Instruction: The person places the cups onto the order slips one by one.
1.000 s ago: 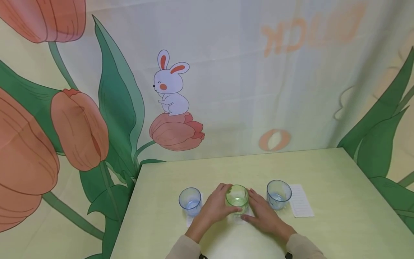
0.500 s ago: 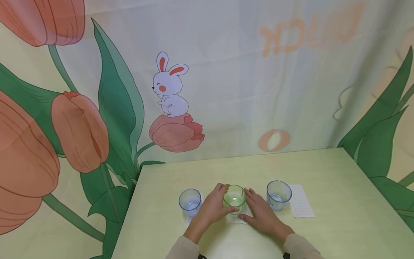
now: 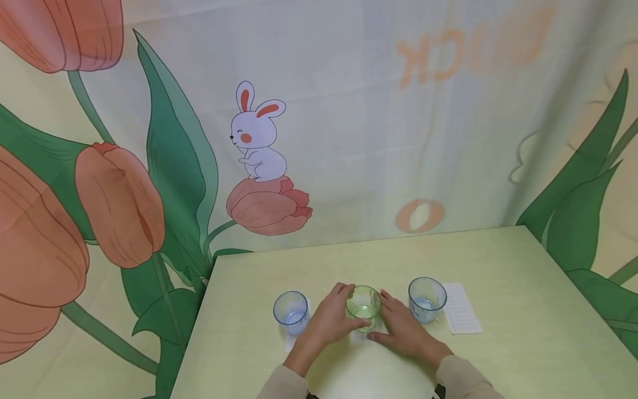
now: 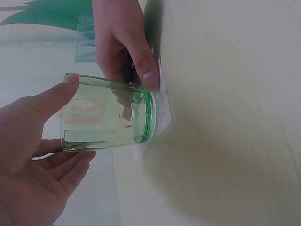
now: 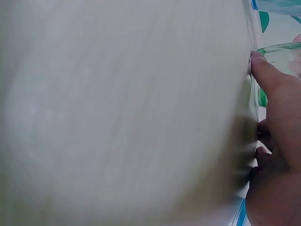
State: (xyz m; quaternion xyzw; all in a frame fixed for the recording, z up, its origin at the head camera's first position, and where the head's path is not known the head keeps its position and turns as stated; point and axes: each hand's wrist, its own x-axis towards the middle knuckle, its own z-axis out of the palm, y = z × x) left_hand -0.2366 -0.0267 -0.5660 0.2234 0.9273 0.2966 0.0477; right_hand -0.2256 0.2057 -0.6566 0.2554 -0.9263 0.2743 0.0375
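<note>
A green-tinted clear glass (image 3: 363, 303) stands in the middle of the table on a piece of white paper (image 4: 164, 113). My left hand (image 3: 330, 316) grips it near the rim, thumb on the near side and fingers around the far side, as the left wrist view shows. On the other side, my right hand (image 3: 406, 328) lies low beside the glass's base. Its thumb (image 5: 264, 70) touches the paper by the base, and its fingers extend along the glass's far right side, partly hidden in the left wrist view.
To the left is a blue-tinted glass (image 3: 291, 313) over a white paper (image 3: 291, 343). Another blue-tinted glass (image 3: 427, 301) stands right of my hands, beside a paper slip with lines of print (image 3: 462, 308). A curtain with tulips and a rabbit (image 3: 259, 144) hangs behind the table (image 3: 503, 266).
The green glass and both hands have shifted slightly left against the table, mostly in the first half second. The left hand's grip stays the same. The blue glasses have not moved.
</note>
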